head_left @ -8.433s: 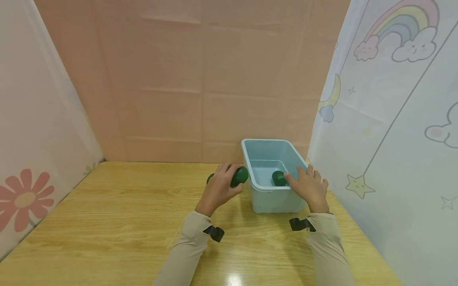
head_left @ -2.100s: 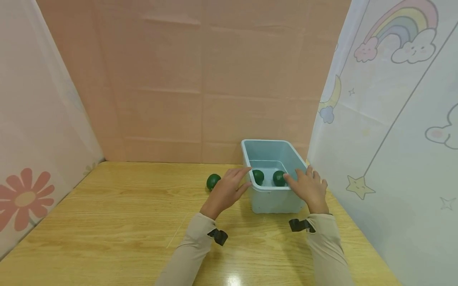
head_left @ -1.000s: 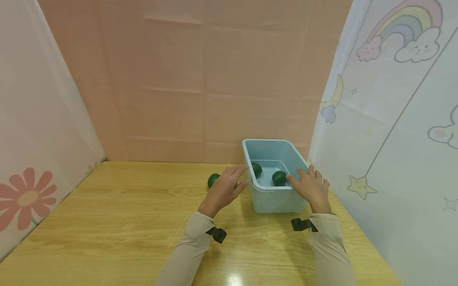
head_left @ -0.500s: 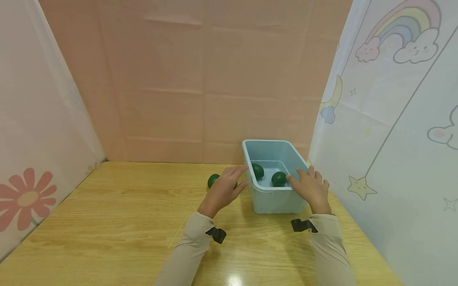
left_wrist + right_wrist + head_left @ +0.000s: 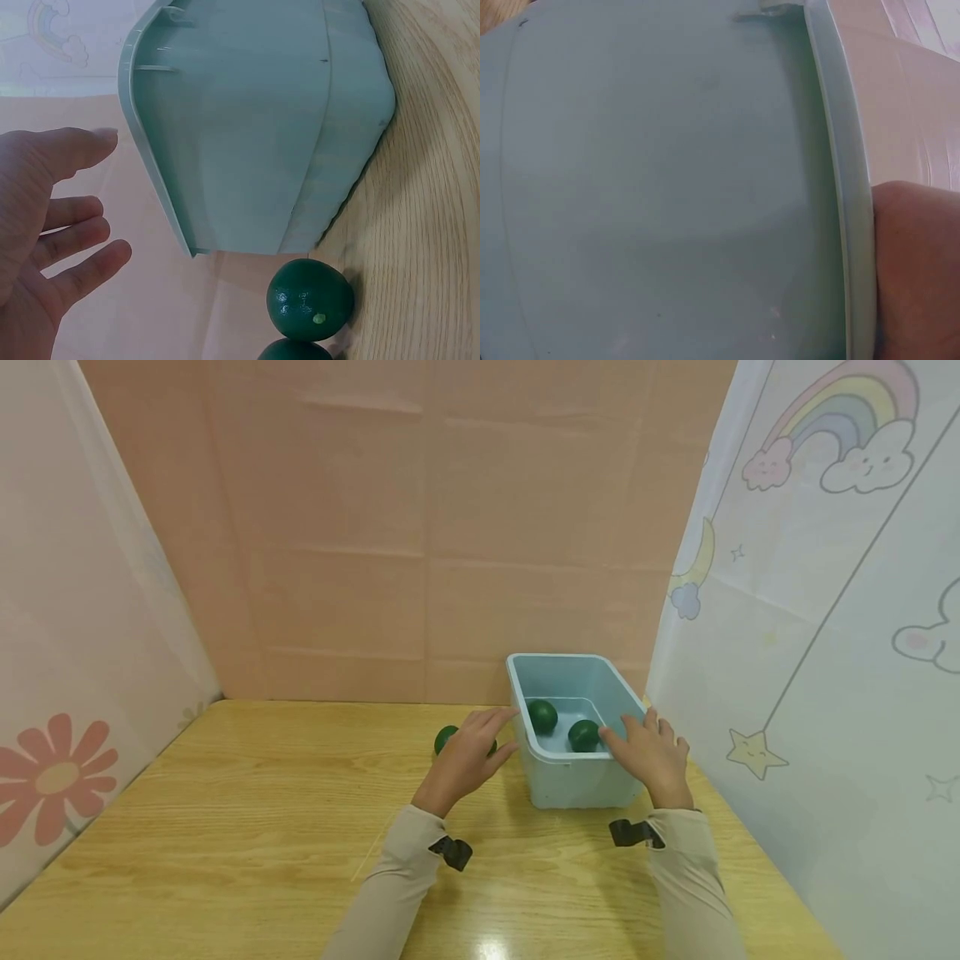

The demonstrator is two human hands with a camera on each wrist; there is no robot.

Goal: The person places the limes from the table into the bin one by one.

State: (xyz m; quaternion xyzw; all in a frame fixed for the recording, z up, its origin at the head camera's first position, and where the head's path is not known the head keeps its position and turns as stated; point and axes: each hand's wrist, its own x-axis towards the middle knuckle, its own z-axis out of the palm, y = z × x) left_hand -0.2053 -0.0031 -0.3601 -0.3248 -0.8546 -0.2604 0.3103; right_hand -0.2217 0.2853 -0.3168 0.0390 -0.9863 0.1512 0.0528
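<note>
The blue bin (image 5: 573,781) holds two green limes (image 5: 542,716). The right hand (image 5: 651,756) rests flat on its rim at 3 o'clock; the left hand (image 5: 467,760) hovers wide over another lime (image 5: 310,300).

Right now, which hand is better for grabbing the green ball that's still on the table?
Probably the left hand. It hovers open, right beside the green ball on the table, left of the blue bin. The right hand rests on the bin's right rim, with the bin between it and that ball.

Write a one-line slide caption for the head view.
Left hand hovers open over a green fruit on the table; right hand rests on the blue bin holding two more.
</note>
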